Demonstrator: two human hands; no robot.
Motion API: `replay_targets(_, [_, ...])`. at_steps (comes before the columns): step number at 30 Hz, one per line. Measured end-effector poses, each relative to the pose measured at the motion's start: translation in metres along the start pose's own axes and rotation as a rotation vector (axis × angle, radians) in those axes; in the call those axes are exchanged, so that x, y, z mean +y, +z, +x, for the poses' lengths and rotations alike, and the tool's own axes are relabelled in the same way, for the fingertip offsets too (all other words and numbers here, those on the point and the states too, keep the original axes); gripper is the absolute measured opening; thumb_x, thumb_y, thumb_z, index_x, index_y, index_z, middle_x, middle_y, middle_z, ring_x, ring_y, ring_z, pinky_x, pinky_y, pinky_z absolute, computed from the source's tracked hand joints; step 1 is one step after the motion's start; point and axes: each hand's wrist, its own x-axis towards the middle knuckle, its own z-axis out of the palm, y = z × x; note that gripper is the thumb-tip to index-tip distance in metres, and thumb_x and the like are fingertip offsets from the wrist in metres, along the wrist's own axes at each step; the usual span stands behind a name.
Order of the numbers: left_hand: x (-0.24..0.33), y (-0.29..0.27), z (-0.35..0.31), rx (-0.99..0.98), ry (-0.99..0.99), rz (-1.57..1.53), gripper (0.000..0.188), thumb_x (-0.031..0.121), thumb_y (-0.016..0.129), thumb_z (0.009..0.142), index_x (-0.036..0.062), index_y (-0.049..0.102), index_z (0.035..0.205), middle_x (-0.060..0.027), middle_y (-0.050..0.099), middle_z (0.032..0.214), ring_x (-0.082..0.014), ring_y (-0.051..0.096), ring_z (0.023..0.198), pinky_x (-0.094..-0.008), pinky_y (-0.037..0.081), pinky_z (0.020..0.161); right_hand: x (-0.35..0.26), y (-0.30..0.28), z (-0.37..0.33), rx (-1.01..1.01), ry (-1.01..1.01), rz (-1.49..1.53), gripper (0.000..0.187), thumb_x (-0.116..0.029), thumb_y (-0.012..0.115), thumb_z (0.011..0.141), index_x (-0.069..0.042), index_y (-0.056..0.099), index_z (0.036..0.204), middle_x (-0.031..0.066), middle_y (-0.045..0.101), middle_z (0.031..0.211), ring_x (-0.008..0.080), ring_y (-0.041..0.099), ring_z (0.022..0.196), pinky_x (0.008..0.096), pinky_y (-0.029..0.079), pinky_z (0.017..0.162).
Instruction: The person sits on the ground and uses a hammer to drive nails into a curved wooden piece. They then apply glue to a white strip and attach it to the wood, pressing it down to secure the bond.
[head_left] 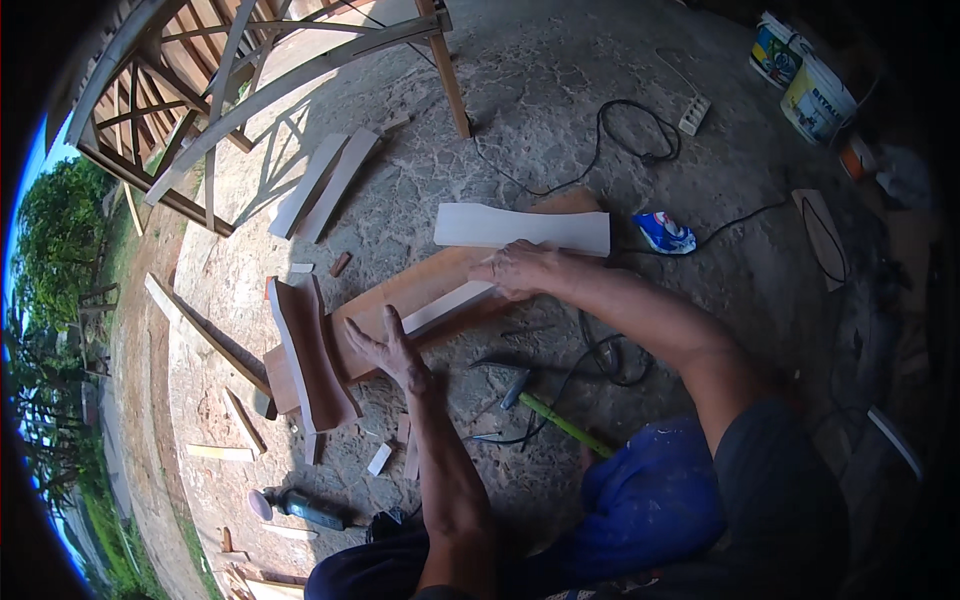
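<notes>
My left hand (388,352) is over a long brown board (375,300), thumb and fingers spread, holding nothing. Just to its right, a narrow pale wooden strip (450,306) lies slantwise along the board. My right hand (518,270) has its bent fingers closed on the strip's far end; the grip is partly hidden by the hand itself. Beyond the right hand lies a pale board with a curved edge (525,228). Left of my left hand, curved brown wooden pieces (313,350) stand across the long board's near end.
A green-handled hammer (560,422) and dark cables lie near my knees. A power tool (305,508) is at lower left, among wood offcuts (220,453). Two cut boards (340,185) lie beyond, below a wooden frame (330,48). Buckets (818,100) and a power strip (693,115) are far right.
</notes>
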Motion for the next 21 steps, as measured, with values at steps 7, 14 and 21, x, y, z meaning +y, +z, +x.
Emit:
replay_targets(7, [-0.044, -0.024, 0.025, -0.667, 0.013, 0.020, 0.076, 0.016, 0.080, 0.088, 0.0064, 0.040, 0.152, -0.0192, 0.043, 0.151, -0.0302, 0.041, 0.141, -0.0417, 0.039, 0.114, 0.009, -0.013, -0.015, 0.067, 0.002, 0.025, 0.048, -0.033, 0.073, 0.086, -0.013, 0.060, 0.127, 0.0167, 0.069, 0.112, 0.0385, 0.070, 0.099, 0.0526, 0.053, 0.087])
replay_targets(14, [0.004, -0.031, 0.004, -0.533, -0.025, -0.013, 0.082, 0.029, 0.077, 0.092, 0.0062, 0.032, 0.157, -0.0195, 0.037, 0.158, -0.0368, 0.032, 0.148, -0.0519, 0.025, 0.121, 0.082, -0.041, -0.141, 0.893, 0.810, 0.337, 0.033, -0.022, 0.067, 0.093, -0.007, 0.062, 0.122, 0.0186, 0.069, 0.114, 0.0359, 0.067, 0.105, 0.0457, 0.054, 0.088])
replay_targets(21, [0.010, -0.045, 0.030, -0.059, 0.223, -0.028, 0.069, 0.034, 0.070, 0.099, 0.0012, 0.040, 0.151, -0.0203, 0.041, 0.154, -0.0334, 0.044, 0.139, -0.0478, 0.037, 0.115, 0.089, 0.045, -0.225, 0.811, 1.380, 0.755, 0.034, -0.033, 0.069, 0.095, -0.011, 0.058, 0.119, 0.0100, 0.067, 0.080, 0.0194, 0.062, 0.053, 0.0362, 0.046, 0.043])
